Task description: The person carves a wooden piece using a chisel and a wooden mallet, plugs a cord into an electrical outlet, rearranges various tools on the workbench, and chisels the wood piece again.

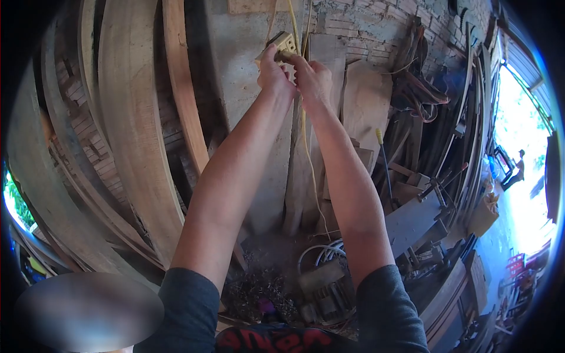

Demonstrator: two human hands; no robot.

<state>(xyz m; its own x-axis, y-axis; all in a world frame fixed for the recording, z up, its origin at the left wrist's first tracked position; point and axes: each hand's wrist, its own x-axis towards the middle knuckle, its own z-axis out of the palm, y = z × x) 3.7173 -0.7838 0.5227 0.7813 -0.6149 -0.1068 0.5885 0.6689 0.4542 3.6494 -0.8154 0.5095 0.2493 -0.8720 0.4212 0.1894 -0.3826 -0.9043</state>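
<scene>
Single head-worn view, forward and down over both outstretched forearms point(232, 194)

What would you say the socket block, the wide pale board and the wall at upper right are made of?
The socket block looks like smooth cream plastic, going by its even colour and dark openings. The wide pale board seems wood, apparently unvarnished, with dull, visible grain. The wall appears bare brick, showing rough courses.

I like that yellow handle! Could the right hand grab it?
Probably, yes: nothing seems to stand between the right hand and the yellow handle. But that hand is busy at the socket box, and depth is hard to judge.
</scene>
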